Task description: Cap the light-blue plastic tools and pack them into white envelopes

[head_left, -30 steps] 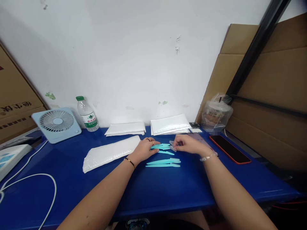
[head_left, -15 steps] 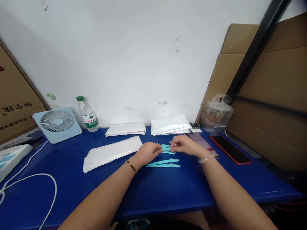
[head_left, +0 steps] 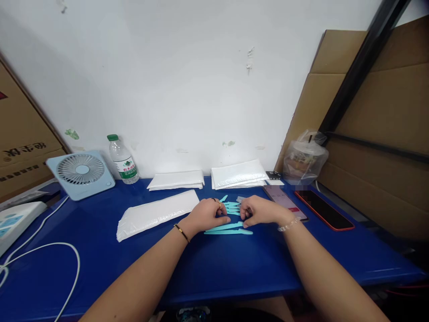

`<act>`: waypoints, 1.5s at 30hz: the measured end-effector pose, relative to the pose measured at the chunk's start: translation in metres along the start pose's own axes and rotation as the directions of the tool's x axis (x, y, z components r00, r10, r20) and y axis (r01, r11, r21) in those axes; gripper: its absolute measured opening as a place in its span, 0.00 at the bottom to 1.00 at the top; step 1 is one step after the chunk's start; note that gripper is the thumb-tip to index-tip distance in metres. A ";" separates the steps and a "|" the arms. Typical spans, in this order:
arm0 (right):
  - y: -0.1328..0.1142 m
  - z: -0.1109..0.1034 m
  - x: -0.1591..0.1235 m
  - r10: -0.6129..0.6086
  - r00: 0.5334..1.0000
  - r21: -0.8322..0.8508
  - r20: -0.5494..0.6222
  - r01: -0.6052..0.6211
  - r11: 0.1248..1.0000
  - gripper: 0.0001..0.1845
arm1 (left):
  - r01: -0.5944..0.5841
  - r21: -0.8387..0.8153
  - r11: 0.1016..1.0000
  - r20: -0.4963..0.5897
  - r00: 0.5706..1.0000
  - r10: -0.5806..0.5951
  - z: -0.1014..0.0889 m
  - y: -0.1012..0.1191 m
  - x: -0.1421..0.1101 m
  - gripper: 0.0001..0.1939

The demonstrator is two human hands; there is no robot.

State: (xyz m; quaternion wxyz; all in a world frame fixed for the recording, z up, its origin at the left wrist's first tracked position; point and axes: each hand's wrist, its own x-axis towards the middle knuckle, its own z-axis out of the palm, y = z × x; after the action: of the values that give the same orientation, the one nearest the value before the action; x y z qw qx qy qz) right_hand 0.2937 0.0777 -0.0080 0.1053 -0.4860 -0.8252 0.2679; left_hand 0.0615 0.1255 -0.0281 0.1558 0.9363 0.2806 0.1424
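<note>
Several slim turquoise sticks shaped like eyebrow razors lie on the blue table. A back group of razors (head_left: 232, 208) is fanned out between my hands. Two more razors (head_left: 231, 231) lie nearer the front edge. My left hand (head_left: 209, 214) hovers over their left ends, thumb apart from the curled fingers, which partly hide the razors. At the opposite ends is my right hand (head_left: 256, 210), its thumb tip at the head of the upper front razor and a gap between thumb and fingers. Beyond my right fingers, a few clear pieces (head_left: 240, 199) are partly visible.
Left of my hands lies a white padded mailer (head_left: 157, 214). Folded mailers (head_left: 176, 180) and a mailer stack (head_left: 239, 173) rest by the wall. A fan (head_left: 80, 174), water bottle (head_left: 123, 161), phone (head_left: 323, 210), second phone (head_left: 284, 203) and bagged cup (head_left: 304, 158) stand around.
Both hands have shifted slightly towards me, from the back razors to the front pair. Their thumbs and fingers have parted, and the back razors now lie more spread out.
</note>
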 end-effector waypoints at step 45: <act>0.000 -0.010 0.004 0.193 0.792 0.580 -0.580 0.235 0.780 0.17 | 0.160 -0.264 0.951 -0.195 0.957 -0.216 -0.022 -0.003 -0.003 0.20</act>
State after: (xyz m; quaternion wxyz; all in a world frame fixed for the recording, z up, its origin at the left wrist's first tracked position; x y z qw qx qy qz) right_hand 0.2964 0.0851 0.0000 0.5239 -0.4726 -0.6144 0.3532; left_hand 0.0503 0.1308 -0.0094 0.2511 0.8569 0.3648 0.2638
